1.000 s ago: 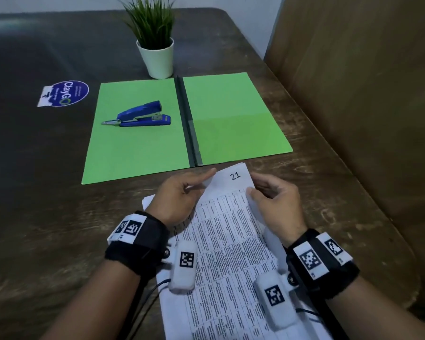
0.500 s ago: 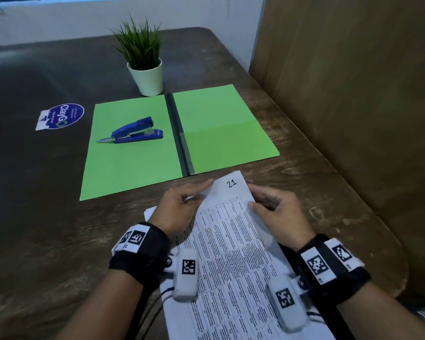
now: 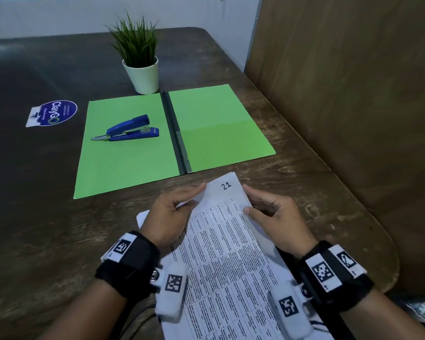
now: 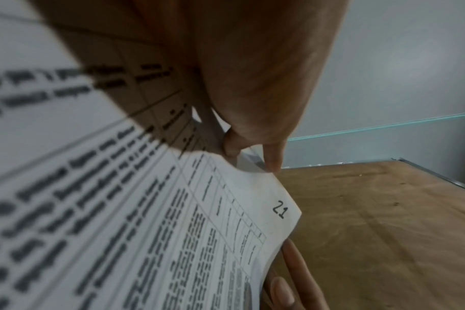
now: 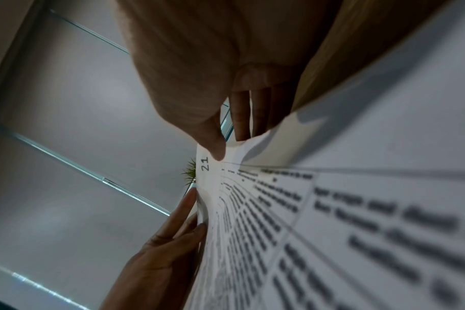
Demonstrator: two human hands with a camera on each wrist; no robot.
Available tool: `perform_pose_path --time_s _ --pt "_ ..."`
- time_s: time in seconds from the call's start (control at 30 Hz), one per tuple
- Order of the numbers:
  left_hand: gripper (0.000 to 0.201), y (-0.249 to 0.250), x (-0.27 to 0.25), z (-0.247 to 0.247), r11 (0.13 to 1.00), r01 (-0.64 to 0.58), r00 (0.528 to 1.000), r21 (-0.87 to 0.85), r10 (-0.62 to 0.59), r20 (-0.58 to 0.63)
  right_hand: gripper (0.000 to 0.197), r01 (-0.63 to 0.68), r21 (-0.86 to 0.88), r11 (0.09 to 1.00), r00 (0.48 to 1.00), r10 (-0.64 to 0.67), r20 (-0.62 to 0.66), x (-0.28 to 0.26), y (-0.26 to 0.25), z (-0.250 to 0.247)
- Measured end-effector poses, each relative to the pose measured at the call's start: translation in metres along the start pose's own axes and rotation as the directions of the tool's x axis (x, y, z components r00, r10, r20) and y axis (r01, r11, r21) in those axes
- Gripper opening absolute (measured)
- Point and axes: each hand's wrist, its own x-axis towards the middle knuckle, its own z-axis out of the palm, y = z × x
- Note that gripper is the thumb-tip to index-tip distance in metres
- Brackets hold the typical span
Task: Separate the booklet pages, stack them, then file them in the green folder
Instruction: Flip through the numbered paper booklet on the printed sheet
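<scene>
Head view: both hands pinch booklet top.
Left hand: holding left corner.
Right hand: holding right edge.
Change: grips unchanged; pages still unseparated.

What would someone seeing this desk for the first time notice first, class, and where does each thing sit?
The bright green folder lies open in the middle of the dark wooden table, with a blue stapler on its left half and a potted plant just behind it. Nearer the camera, the left hand and right hand hold the top corners of printed pages marked 21.
</scene>
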Motion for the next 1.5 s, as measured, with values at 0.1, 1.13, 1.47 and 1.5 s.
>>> perform_pose_path --time_s 0.1,1.13,1.47,1.5 --pt "0.063 0.0 0.0 0.002 1.0 0.003 1.0 0.019 -0.003 -0.01 0.047 -0.003 -0.028 1.0 1.0 0.004 0.013 0.004 0.004 0.0" --pt "0.06 -0.01 -0.013 -0.007 0.998 -0.022 0.997 0.06 0.027 -0.072 0.033 0.122 -0.153 0.981 0.993 -0.12 0.02 0.012 0.008 0.011" --pt "0.057 -0.007 -0.014 -0.008 0.999 -0.002 0.998 0.047 0.005 -0.066 0.015 0.144 -0.424 0.894 0.979 -0.192 -0.072 0.031 0.003 0.019" --pt "0.058 -0.006 -0.013 -0.009 0.999 0.004 0.998 0.037 -0.001 -0.062 0.015 0.143 -0.455 0.879 0.979 -0.192 -0.062 0.032 0.002 0.019"
